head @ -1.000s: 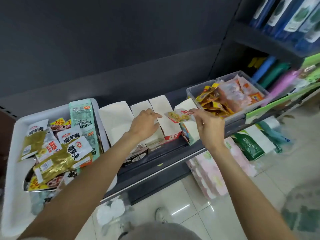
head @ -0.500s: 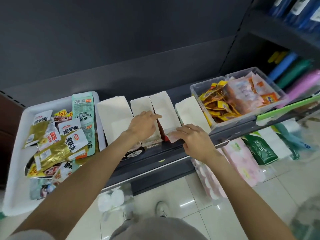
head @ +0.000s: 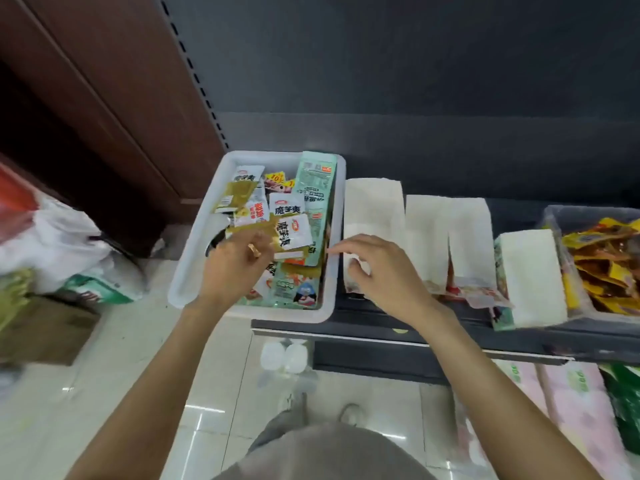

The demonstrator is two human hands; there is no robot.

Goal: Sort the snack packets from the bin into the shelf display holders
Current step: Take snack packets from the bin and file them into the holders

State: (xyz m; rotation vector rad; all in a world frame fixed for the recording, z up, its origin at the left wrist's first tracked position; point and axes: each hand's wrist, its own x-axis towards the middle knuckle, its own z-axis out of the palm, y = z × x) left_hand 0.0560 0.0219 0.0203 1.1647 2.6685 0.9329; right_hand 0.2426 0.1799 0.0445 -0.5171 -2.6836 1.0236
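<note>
Your left hand is down in the white plastic bin, its fingers curled over the heap of snack packets; motion blur hides the fingertips, so you cannot tell whether they pinch a packet or only touch the pile. A gold ring shows on 1 finger of that hand. Your right hand hovers over the bin's right rim and the near end of the first white display holder, fingers loosely spread and holding nothing. The bin sits at the left end of the dark shelf and carries gold-and-white packets on top, with tall mint-green packets standing along its right wall. To the right of the bin, 4 white cardboard holders stand in a row: the first just beside the bin, then a second and third touching each other, then a fourth nearer the shelf's front edge. A few reddish packets lie at the near ends of the second and third holders. Further right, a clear tub holds yellow and orange packets. Below the shelf, pink wrapped packs lie on the tiled floor, and white bags sit at the left.
</note>
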